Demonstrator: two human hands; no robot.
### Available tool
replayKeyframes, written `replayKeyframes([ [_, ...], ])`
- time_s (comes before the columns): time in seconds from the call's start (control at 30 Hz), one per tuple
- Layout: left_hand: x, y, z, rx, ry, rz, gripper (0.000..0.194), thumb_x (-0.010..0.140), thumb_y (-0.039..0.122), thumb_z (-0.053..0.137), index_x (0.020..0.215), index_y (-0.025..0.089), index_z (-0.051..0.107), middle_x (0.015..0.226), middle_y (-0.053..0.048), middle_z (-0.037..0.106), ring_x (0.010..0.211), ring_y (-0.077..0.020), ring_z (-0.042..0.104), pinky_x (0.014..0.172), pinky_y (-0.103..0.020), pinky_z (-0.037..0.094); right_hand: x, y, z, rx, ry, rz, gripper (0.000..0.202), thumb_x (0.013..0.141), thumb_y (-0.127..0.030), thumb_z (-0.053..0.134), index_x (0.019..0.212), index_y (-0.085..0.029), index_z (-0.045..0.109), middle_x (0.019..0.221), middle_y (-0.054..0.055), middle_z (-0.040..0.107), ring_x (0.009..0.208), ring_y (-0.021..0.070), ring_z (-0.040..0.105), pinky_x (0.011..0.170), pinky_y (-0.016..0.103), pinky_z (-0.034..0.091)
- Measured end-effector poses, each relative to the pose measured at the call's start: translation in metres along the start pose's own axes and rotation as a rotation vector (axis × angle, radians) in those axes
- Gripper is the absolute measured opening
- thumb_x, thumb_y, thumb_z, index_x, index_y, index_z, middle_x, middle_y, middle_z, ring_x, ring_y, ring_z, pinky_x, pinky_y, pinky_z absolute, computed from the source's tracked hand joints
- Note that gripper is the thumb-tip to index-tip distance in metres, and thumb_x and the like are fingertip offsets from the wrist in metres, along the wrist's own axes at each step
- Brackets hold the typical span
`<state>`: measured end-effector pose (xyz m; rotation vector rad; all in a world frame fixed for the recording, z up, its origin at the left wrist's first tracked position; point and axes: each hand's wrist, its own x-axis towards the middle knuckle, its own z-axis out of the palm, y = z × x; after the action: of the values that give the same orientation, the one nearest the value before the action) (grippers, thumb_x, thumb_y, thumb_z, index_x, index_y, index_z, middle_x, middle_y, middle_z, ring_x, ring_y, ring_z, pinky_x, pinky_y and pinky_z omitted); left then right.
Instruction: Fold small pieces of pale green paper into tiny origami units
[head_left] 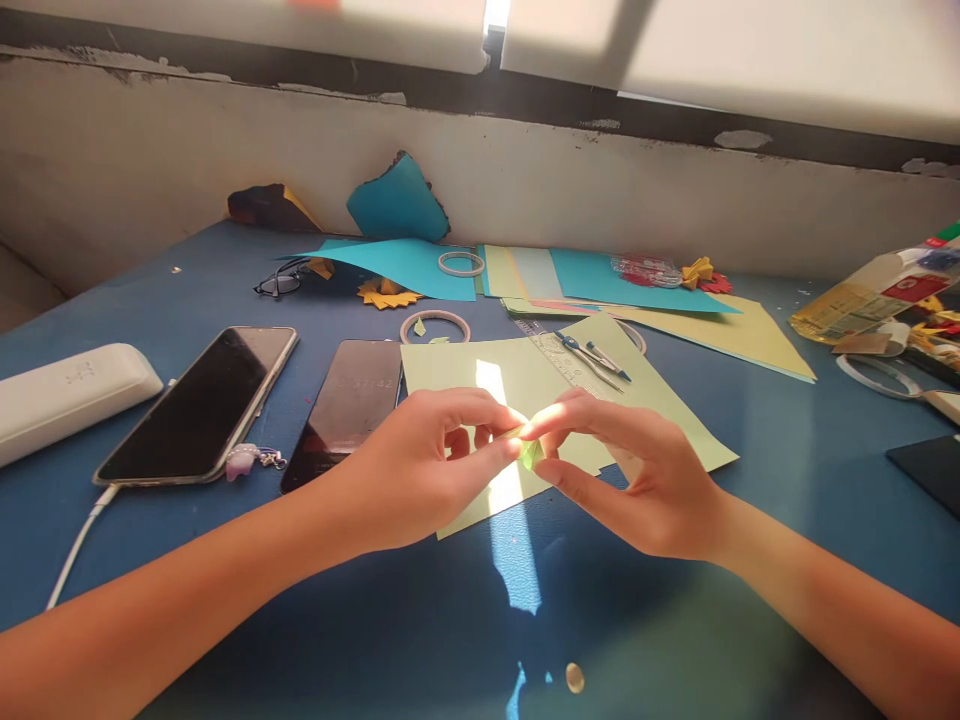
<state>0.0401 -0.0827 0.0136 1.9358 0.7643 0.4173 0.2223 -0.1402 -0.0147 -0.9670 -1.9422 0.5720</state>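
Observation:
A small piece of light green paper [532, 456] is pinched between my two hands, lit by a strip of sun. My left hand [442, 455] grips its left side between thumb and forefinger. From the right, the fingertips of my right hand [630, 470] close on the same piece, and they hide part of it. Beneath the hands lies a pale green paper sheet [660, 410]. On that sheet rest a clear ruler [551, 355] and a drawing compass [589, 358].
Two phones [202, 410] and a white power bank [75, 395] lie at left. Behind are blue paper [405, 265], tape rolls [460, 264], glasses [281, 283] and yellow paper shapes [386, 293]. A bottle of yellowish liquid [862, 290] leans at right. A small round object [574, 678] sits near the front.

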Motion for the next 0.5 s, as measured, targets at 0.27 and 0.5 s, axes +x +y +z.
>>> replayKeyframes([
  [0.27,0.006,-0.009,0.001,0.25,0.06,0.073,0.025,0.085,0.028,0.044,0.075,0.018,0.064,0.071,0.0,0.057,0.06,-0.0101,0.045,0.051,-0.023,0.036,0.003,0.005,0.0,-0.019,0.004,0.112,0.026,0.082,-0.016,0.051,0.107,-0.019,0.049,0.066,-0.002,0.054,0.062,0.0113,0.053,0.062,0.028,0.046],
  [0.5,0.013,-0.032,0.005,0.705,0.093,0.108,0.031,0.086,0.023,0.038,0.069,0.015,0.063,0.071,-0.004,0.052,0.065,-0.0136,0.05,0.056,-0.025,0.039,0.006,0.026,0.007,-0.202,-0.054,0.422,0.02,0.088,-0.029,0.042,0.093,-0.017,0.057,0.051,-0.006,0.038,0.047,0.0082,0.038,0.044,0.021,0.03],
])
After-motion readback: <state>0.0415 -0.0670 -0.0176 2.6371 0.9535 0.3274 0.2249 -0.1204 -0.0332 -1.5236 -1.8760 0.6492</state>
